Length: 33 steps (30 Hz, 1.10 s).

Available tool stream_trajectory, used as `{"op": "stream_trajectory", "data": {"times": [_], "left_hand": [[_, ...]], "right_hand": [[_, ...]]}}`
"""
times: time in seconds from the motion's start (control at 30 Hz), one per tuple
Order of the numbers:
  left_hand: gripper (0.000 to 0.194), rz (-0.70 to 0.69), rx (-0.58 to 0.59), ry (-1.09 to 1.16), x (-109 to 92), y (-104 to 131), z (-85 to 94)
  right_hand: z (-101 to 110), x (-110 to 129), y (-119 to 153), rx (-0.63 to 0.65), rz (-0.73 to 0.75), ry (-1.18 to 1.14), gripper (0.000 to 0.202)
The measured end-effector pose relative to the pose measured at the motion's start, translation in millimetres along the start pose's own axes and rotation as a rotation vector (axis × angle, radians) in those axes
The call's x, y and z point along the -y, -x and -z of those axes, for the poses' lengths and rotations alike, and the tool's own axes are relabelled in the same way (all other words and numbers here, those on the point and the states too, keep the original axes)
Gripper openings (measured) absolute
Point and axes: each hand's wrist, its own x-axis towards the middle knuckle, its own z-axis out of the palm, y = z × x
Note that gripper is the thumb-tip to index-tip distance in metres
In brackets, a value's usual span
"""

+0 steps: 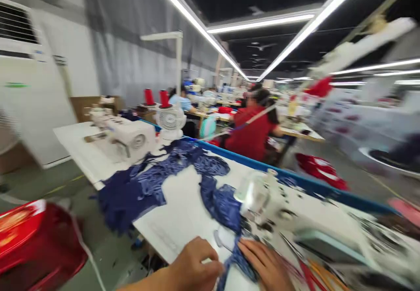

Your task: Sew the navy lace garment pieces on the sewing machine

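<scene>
Navy fabric (226, 205) runs from left of center across white table (177, 194) to bottom center, beside sewing machine (257, 194). Left hand (198, 262), bottom center: fingers curled closed at fabric edge, can't tell if gripping. Right hand (267, 264), right of it: fingers extended, laid on fabric. Scissors (306, 267) lower right. 2 red thread cones (164, 99) upper left of center, by white fan (170, 122). Some blur.
</scene>
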Motion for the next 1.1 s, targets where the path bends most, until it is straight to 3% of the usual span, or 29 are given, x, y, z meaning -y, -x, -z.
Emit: {"op": "stream_trajectory", "data": {"times": [0.1,0.3,0.5,0.67,0.8,0.97,1.1], "left_hand": [[0.032,-0.005,-0.1,0.188,3,-18,3.2],[0.04,-0.015,-0.118,0.138,21,-51,-9.0],[0.039,-0.016,0.048,0.037,52,-77,-12.2],[0.035,-0.031,0.076,0.01,68,-80,-20.1],[0.034,-0.133,0.05,-0.082,77,-82,-25.3],[0.028,-0.127,0.139,0.016,79,-87,-22.5],[0.027,-0.127,0.103,0.0,78,-90,-26.2]], "right_hand": [[14,13,-6,0.088,-0.167,-0.102,0.074],[22,16,-15,-0.02,-0.267,-0.204,0.051],[22,21,-18,0.008,-0.259,-0.141,0.041],[16,24,-21,0.034,-0.288,-0.142,0.031],[11,25,-19,0.045,-0.297,-0.141,0.029],[11,26,-20,0.045,-0.307,-0.114,0.029],[11,27,-20,0.019,-0.324,-0.131,0.03]]}}
